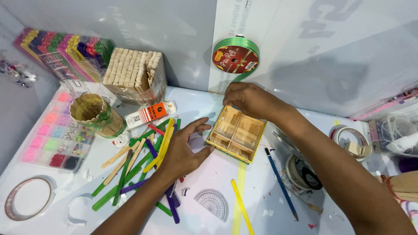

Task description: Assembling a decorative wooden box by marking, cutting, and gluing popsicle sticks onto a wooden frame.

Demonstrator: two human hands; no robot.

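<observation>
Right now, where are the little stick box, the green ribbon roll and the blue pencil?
stick box (237, 132), head view, on its inner dividers.
green ribbon roll (235, 57), head view, on its red label face.
blue pencil (278, 180), head view, mid-shaft.

A single head-worn camera looked steeply down and forward, close over the table (217, 182), towards the white wall beyond the hands. Both forearms entered from the bottom edge; no second view shared the scene.

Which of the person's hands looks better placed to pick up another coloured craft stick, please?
Probably the left hand: it rests on the pile of coloured sticks, while the right hand grips the far edge of the wooden stick box.
</observation>
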